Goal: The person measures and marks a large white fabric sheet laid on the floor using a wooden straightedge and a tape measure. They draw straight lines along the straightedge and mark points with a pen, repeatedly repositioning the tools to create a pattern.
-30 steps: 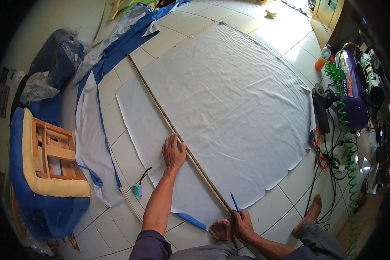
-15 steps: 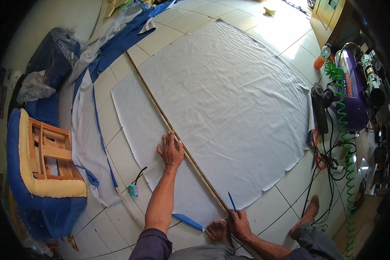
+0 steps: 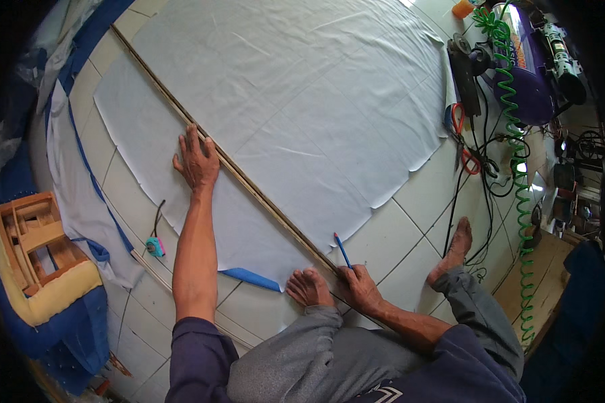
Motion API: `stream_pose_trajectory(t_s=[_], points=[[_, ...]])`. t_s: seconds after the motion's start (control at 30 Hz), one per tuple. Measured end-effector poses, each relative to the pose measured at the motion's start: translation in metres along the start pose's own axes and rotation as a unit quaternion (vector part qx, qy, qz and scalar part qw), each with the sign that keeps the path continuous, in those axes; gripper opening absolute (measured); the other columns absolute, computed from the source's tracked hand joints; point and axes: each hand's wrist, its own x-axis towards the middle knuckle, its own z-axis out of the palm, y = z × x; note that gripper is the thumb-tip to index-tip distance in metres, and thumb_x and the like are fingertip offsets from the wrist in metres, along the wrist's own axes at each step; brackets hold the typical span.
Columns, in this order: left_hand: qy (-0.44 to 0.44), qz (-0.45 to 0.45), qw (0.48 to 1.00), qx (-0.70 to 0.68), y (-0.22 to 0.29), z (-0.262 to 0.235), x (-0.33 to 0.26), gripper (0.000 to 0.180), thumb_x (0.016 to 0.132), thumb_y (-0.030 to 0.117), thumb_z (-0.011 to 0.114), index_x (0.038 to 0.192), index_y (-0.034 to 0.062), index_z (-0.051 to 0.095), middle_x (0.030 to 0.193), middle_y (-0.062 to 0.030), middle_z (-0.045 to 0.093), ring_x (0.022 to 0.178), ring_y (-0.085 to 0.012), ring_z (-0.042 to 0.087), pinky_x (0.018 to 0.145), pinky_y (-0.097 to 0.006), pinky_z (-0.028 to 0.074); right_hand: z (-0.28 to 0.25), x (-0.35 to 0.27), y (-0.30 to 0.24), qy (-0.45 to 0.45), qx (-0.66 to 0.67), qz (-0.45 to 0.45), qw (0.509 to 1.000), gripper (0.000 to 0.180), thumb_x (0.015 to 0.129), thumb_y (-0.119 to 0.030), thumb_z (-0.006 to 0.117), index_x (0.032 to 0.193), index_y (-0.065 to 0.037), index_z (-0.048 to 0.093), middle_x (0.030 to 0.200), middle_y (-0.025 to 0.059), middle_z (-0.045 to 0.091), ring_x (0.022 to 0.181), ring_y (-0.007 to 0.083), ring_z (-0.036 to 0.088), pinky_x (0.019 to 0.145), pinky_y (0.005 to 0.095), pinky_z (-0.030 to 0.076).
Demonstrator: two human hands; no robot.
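A long, thin wooden strip (image 3: 269,206) lies slantwise across a large white cloth (image 3: 309,127) spread on the tiled floor. My left hand (image 3: 199,161) rests flat on the cloth with fingers spread, its fingertips touching the strip near its middle. At the strip's near end, my right hand (image 3: 361,289) is closed around a blue pencil (image 3: 343,251) with a red tip, which points up and away. That hand also presses by the strip; its lower fingers are hidden. One cloth corner is folded over, showing a blue face (image 3: 254,279), beside my bare foot (image 3: 309,287).
A teal tape measure (image 3: 155,246) lies left of the cloth. An upholstered seat with a bare wooden frame (image 3: 40,236) stands at left. Red-handled scissors (image 3: 458,119), an angle grinder (image 3: 464,70), cables, a green coiled hose (image 3: 507,101) and a purple compressor (image 3: 528,101) are at right.
My view has tilted downward, so the scene sits higher and further left, and more of my legs shows. Both hands keep about the same places along the strip.
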Motion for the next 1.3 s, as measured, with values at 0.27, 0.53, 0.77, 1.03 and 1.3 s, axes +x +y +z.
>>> stream_pose_trajectory(t_s=[0.27,0.53,0.77,1.03,1.3], points=[[-0.036,-0.004,0.999,0.018,0.008,-0.013,0.002,0.061,0.108,0.049,0.039,0.164,0.0249,0.034,0.166,-0.0018,0.040,0.156,-0.0301,0.031,0.120,-0.062,0.016,-0.009,0.007,0.004,0.032,-0.025,0.011,0.999,0.049,0.082,-0.003,0.073,0.128,0.000,0.055,0.108,0.0208,0.060,0.103,0.0398,0.058,0.090,0.0480,0.052],[-0.037,-0.007,0.998,0.052,0.011,-0.009,0.005,0.061,0.107,0.050,0.040,0.163,0.0276,0.034,0.167,-0.0008,0.040,0.156,-0.0304,0.031,0.118,-0.065,0.018,-0.031,0.020,-0.001,-0.023,-0.078,-0.023,0.996,0.050,0.085,-0.006,0.072,0.132,-0.002,0.056,0.105,0.0168,0.064,0.100,0.0369,0.061,0.091,0.0468,0.051],[-0.032,-0.001,0.998,0.057,0.011,-0.009,0.005,0.060,0.106,0.047,0.042,0.162,0.0282,0.036,0.165,-0.0007,0.043,0.154,-0.0321,0.034,0.117,-0.067,0.021,-0.103,0.078,-0.044,-0.063,0.103,-0.001,0.993,0.023,0.099,-0.015,0.066,0.118,-0.003,0.066,0.091,0.0142,0.073,0.082,0.0326,0.073,0.075,0.0421,0.058],[-0.012,0.012,0.999,0.047,0.010,-0.009,0.001,0.062,0.103,0.046,0.047,0.161,0.0250,0.039,0.166,-0.0019,0.041,0.153,-0.0347,0.035,0.117,-0.070,0.021,-0.087,0.116,-0.037,-0.108,0.044,-0.032,0.993,0.016,0.102,-0.017,0.062,0.113,-0.006,0.063,0.088,0.0170,0.070,0.079,0.0393,0.070,0.068,0.0459,0.057],[-0.027,0.013,0.999,0.035,0.020,-0.022,0.003,0.063,0.103,0.043,0.047,0.160,0.0176,0.041,0.165,-0.0062,0.042,0.154,-0.0364,0.033,0.116,-0.070,0.020,-0.058,0.246,-0.065,-0.129,0.030,-0.132,0.982,0.015,0.099,-0.014,0.062,0.104,-0.003,0.054,0.081,0.0212,0.062,0.077,0.0445,0.065,0.064,0.0518,0.052]])
